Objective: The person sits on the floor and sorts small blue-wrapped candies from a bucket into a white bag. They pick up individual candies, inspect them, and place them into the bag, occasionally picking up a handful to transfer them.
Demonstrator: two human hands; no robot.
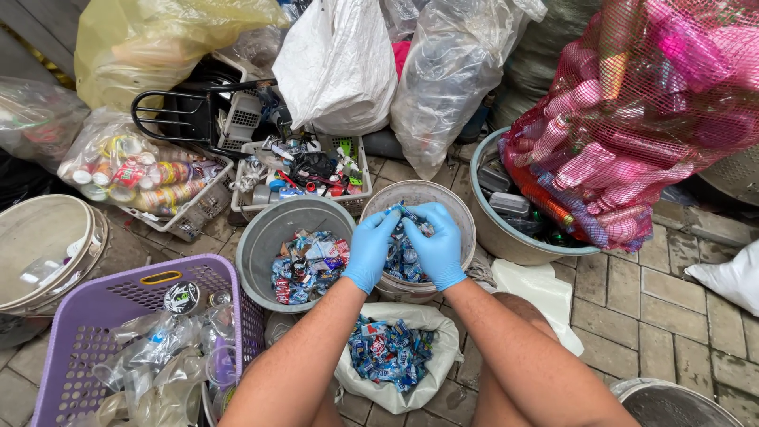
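Observation:
Both my hands wear blue gloves and meet over a beige bucket [458,207] of small blue wrappers. My left hand [370,249] and my right hand [437,243] together pinch a small blue-and-white wrapper [405,211] between the fingertips. Below my forearms sits a white sack [443,348] full of similar blue and red wrappers. To the left of the beige bucket stands a grey bucket [269,233] with mixed crumpled wrappers.
A purple basket [95,316] of clear plastic cups stands at the lower left. White crates of scrap sit behind the buckets. A red net bag [632,119] of pink bottles hangs over a grey tub [506,237]. Large plastic bags line the back.

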